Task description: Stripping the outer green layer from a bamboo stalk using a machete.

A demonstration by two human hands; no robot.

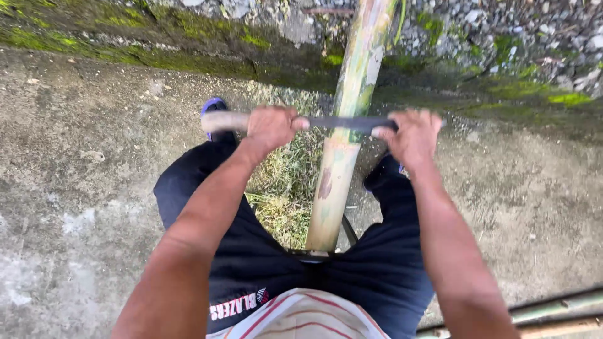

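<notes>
A long bamboo pole (344, 157), green higher up and tan near me, runs from between my knees up to the mossy edge. A long knife lies crosswise on it, its dark blade (342, 122) resting on the pole. My left hand (270, 127) grips the knife's pale wooden handle (223, 120). My right hand (413, 135) presses on the far end of the blade, fingers curled over it. I sit with black shorts (251, 251) on, legs on both sides of the pole.
Concrete ground (81, 188) spreads to left and right. A mossy stone strip and gravel (502, 37) run along the top. Pale shavings (282, 188) lie heaped under the pole. More bamboo poles (553, 311) lie at the bottom right. A blue sandal (212, 105) shows by the handle.
</notes>
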